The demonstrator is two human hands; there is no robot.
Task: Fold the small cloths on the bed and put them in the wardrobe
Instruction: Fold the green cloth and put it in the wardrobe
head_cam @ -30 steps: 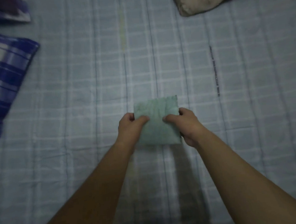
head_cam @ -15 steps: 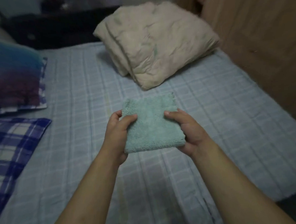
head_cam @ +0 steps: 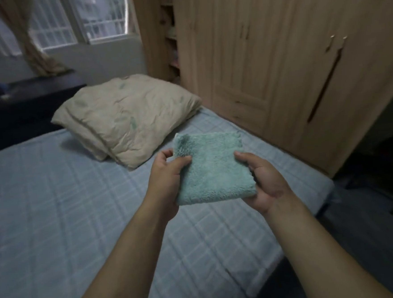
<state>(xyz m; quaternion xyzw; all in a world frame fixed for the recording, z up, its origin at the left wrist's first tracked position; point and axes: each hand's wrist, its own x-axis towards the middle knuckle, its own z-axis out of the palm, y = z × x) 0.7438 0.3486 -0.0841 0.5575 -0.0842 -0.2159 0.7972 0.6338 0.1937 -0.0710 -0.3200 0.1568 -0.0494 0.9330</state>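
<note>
The person holds a small green cloth (head_cam: 213, 166) up in the air, over the blue checked sheet of the bed (head_cam: 78, 203). The cloth is fluffy and folded into a neat square. The left hand (head_cam: 167, 174) pinches the left edge, thumb on top and fingers tucked under. The right hand (head_cam: 267, 181) pinches the right edge the same way, with its thumb on top and its other fingers hidden below. Neither hand is spread flat.

The folding looks done to me, so I think the job now is to carry the cloth to the wardrobe (head_cam: 277, 61). That is the big wooden one on the right, past the side of the bed. One of its doors shows a thin dark gap, so it may be a little bit open, but I cannot tell for sure.

To do this well, hold the square level with both hands so the layers do not slide apart. The cloth looks soft and thick, so a gentle pinch should do — a hard squeeze would crease it. One hand may have to let go to pull a door, so the other should slip flat under the cloth first. A puffy beige blanket (head_cam: 128, 116) sits folded on the bed behind the cloth, apart from the hands.
</note>
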